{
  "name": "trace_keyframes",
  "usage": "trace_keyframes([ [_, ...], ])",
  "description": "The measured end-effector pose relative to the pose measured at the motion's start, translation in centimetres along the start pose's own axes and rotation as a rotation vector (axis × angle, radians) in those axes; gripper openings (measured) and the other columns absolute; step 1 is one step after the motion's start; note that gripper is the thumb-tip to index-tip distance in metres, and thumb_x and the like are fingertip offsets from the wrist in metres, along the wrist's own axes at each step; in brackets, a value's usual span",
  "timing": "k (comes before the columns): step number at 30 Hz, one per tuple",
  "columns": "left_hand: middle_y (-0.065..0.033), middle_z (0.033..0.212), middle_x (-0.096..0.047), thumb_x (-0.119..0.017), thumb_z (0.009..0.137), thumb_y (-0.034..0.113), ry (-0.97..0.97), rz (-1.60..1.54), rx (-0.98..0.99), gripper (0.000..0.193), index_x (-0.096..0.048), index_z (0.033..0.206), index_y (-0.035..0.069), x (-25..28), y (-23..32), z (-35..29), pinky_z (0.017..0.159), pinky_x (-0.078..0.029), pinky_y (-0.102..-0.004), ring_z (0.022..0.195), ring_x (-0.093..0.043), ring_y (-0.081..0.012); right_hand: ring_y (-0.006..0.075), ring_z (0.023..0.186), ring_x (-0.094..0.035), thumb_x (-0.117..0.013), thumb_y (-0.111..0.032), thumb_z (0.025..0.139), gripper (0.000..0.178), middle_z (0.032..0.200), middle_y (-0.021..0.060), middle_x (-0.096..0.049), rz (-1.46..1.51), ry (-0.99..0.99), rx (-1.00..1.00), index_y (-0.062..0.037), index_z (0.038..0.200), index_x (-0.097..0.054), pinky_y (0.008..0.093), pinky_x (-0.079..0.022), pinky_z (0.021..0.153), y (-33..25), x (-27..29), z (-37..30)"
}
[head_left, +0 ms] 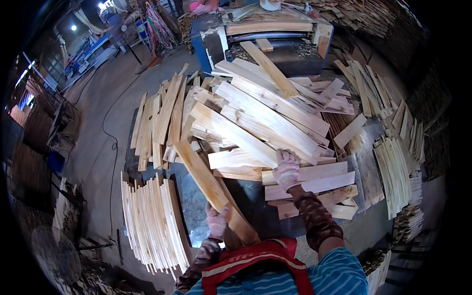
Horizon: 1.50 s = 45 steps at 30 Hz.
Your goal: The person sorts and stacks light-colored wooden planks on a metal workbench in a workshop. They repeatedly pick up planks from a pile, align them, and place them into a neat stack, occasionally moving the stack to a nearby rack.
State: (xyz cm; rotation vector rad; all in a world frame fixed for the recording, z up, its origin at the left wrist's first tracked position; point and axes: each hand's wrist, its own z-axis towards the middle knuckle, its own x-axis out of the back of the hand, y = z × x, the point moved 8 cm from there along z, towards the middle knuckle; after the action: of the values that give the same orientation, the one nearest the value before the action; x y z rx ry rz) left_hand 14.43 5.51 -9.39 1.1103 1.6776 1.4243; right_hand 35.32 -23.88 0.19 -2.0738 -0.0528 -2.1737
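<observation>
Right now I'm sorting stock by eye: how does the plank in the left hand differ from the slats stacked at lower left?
The plank is a single darker, tan board lying flat and slanting across the table; the left hand grips its near end. The stacked slats are many, paler and thinner, packed on edge in a neat row, with no hand on them. Both are bare, unpainted wood strips.

Pale yellow-tan wooden slats (255, 123), pink gloves (286, 169), brown patterned sleeves (317, 219), blue-striped shirt (334, 275), red vest (255, 260).

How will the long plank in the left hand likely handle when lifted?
The plank looks thin, flat and straight, so probably stiff and fairly light. The left hand grips its near end, so the far end may sag or swing.
</observation>
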Motion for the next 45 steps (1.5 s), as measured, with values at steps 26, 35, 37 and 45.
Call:
trace_keyframes([
  [26, -0.0125, 0.099, -0.07, -0.067, 0.096, 0.035, -0.411, -0.578, 0.599, 0.045, -0.057, 0.124, 0.001, -9.8, 10.8, 3.8, 0.082, -0.059, -0.0386, 0.085, -0.069, -0.0242, 0.0385, 0.121, -0.055, -0.064, -0.054, 0.086, 0.079, 0.132, 0.0203, -0.06, -0.007, 0.159, -0.096, -0.0022, 0.143, -0.045, 0.0511, -0.033, 0.11, 8.5, 4.7, 6.9],
  [35, -0.0195, 0.118, -0.056, -0.079, 0.082, 0.035, -0.164, 0.19, 0.033, 0.092, -0.027, 0.155, 0.014, -10.2, 9.9, 2.5, 0.09, -0.051, -0.0415, 0.108, -0.058, -0.0317, 0.0175, 0.087, -0.066, -0.044, -0.046, 0.103, 0.049, 0.104, 0.0075, -0.068, 2.058, -1.007, -0.326, -0.0041, 0.121, -0.062, 0.0339, -0.055, 0.08, -4.7, -6.9, -8.2],
  [37, -0.022, 0.122, -0.053, -0.081, 0.079, 0.035, -0.132, 0.368, -0.047, 0.098, -0.024, 0.156, 0.015, -10.2, 10.5, 1.8, 0.094, -0.049, -0.0441, 0.113, -0.056, -0.0353, 0.0196, 0.091, -0.066, -0.047, -0.05, 0.1, 0.052, 0.106, 0.0086, -0.069, 2.063, -0.772, -0.51, -0.0054, 0.12, -0.063, 0.0344, -0.055, 0.082, -7.6, -7.5, -11.2],
  [45, -0.0087, 0.106, -0.06, -0.075, 0.08, 0.002, -0.306, -0.176, 0.279, 0.077, -0.032, 0.144, 0.008, -9.9, 12.3, 2.0, 0.075, -0.056, -0.0316, 0.09, -0.063, -0.0216, 0.0242, 0.106, -0.064, -0.049, -0.044, 0.099, 0.047, 0.103, 0.0138, -0.065, 1.481, -0.704, -0.253, -0.0034, 0.12, -0.061, 0.0381, -0.054, 0.088, -11.6, -3.1, -14.1],
])
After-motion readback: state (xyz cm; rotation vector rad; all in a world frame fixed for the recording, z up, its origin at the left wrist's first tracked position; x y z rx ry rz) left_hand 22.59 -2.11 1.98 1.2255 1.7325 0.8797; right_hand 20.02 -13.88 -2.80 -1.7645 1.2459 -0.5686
